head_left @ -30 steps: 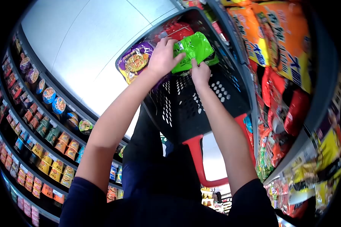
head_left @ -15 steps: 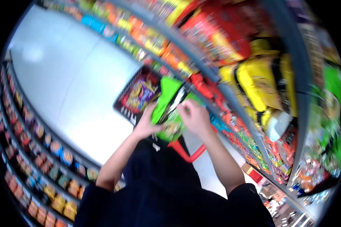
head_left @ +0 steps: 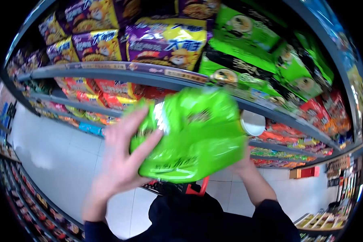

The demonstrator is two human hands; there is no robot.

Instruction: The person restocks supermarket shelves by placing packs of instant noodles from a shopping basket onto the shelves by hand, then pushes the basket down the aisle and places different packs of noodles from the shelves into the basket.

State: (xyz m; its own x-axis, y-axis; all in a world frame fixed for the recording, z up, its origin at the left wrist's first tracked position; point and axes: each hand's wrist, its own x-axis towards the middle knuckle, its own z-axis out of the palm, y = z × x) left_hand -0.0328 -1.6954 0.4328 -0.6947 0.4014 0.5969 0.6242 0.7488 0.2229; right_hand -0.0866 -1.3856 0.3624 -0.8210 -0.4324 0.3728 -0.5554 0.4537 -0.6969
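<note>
A shiny green instant noodle multipack [head_left: 193, 137] is raised before me at the height of the shelf, slightly blurred. My left hand [head_left: 123, 155] grips its left side, thumb and fingers spread over the wrapper. My right hand [head_left: 243, 163] holds its lower right side; most of those fingers are hidden behind the pack. Just beyond, similar green noodle packs [head_left: 238, 66] with black bands and bowl pictures lie on the upper shelf. Below the held pack, a bit of a black shopping basket with a red handle [head_left: 204, 186] shows, mostly covered.
Purple and yellow noodle packs [head_left: 165, 44] fill the shelf's left part. A grey shelf edge [head_left: 149, 76] runs across in front of me, with a white round object [head_left: 253, 123] beneath it. Red packs [head_left: 328, 111] stand at the right. Another stocked shelf [head_left: 24, 193] borders the aisle at lower left.
The green pack has come up from over the basket to the shelf front, still in both hands. My view has lifted from the floor to the shelves.
</note>
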